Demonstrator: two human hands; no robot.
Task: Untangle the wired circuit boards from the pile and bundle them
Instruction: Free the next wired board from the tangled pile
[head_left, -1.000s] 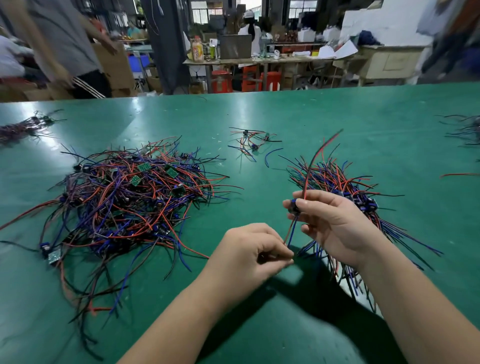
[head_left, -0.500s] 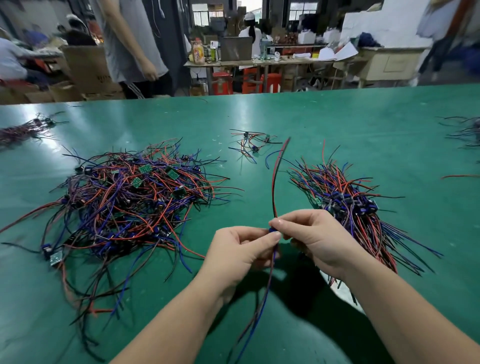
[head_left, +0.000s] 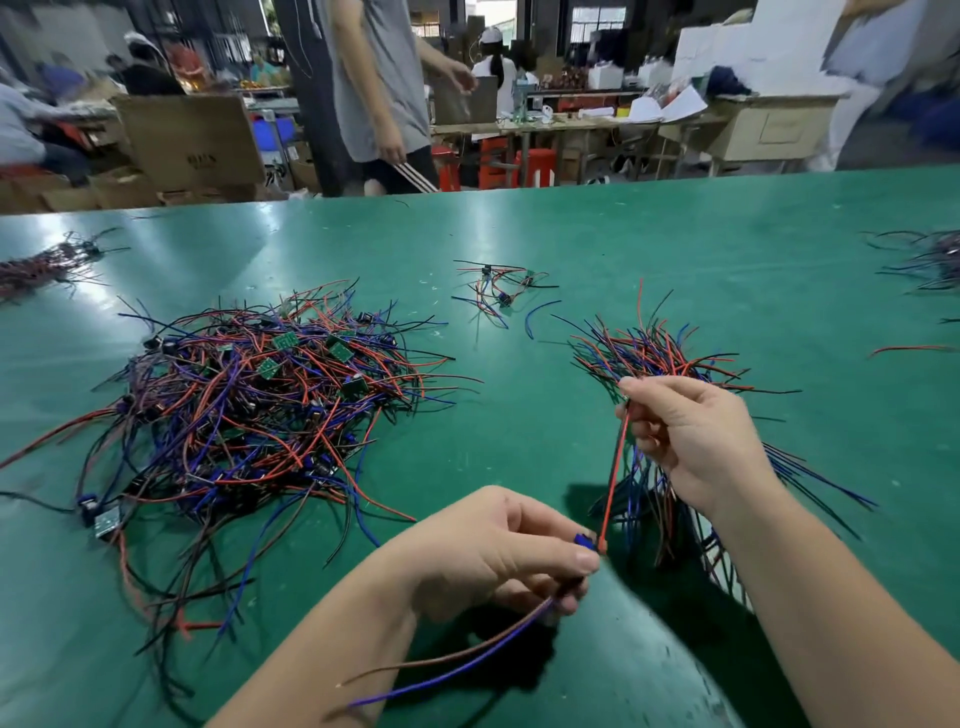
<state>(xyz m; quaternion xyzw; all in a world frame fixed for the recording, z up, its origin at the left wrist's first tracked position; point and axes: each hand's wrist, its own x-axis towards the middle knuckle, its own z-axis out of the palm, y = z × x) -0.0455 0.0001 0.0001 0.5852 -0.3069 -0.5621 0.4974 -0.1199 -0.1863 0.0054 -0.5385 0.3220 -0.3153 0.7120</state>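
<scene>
Left hand (head_left: 498, 545) pinches one wired board (head_left: 588, 541) at its blue component, low over the green table (head_left: 571, 234); its brown and blue leads (head_left: 467, 660) trail slack toward the viewer. Right hand (head_left: 691, 436) pinches the far end of that unit's red wire (head_left: 613, 478), taut between the hands, likely to straighten it so it lies parallel with the rest. Tangled pile (head_left: 260, 415) sits well to the left; sorted bundle (head_left: 660, 358) lies under and behind the right hand, probably this one's destination.
</scene>
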